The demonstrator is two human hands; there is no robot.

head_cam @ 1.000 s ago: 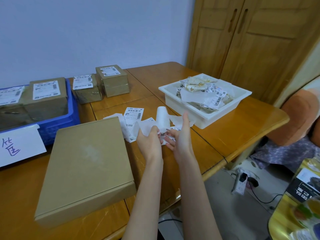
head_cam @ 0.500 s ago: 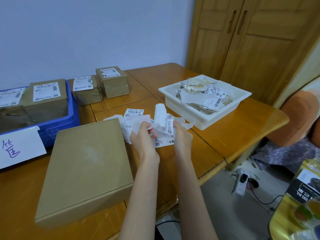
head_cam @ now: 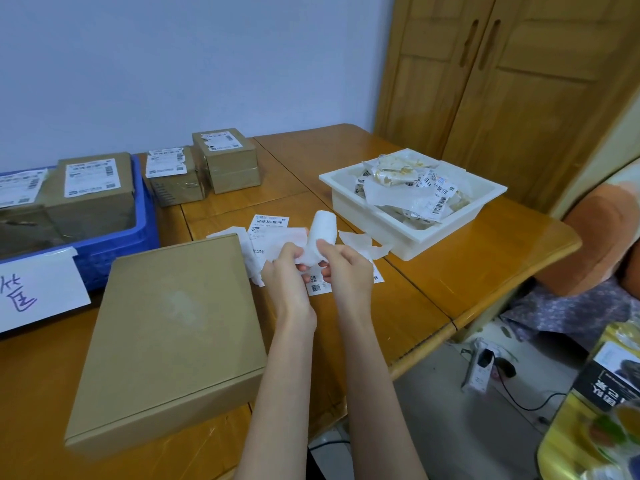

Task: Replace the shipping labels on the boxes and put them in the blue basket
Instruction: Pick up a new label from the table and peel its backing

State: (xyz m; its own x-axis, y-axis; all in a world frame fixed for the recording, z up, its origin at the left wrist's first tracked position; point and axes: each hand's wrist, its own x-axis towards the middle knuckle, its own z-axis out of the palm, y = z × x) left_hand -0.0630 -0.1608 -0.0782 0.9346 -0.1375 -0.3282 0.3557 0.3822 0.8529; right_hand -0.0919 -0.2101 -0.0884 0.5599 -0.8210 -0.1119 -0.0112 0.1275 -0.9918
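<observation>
Both my hands, left hand (head_cam: 284, 271) and right hand (head_cam: 348, 268), pinch a curled label (head_cam: 320, 237) above the bench (head_cam: 450, 271), beside the flat box (head_cam: 169, 330)

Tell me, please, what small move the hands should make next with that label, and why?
Probably finish peeling the curled label from its backing, since both the left hand and right hand pinch it, and the flat box beside them bears no label.

we see a plain brown flat box (head_cam: 166, 337) on the honey-orange tabletop (head_cam: 450, 271), a blue basket (head_cam: 114, 237), white barcode-striped labels (head_cam: 270, 223) and a white tray (head_cam: 408, 233).
</observation>
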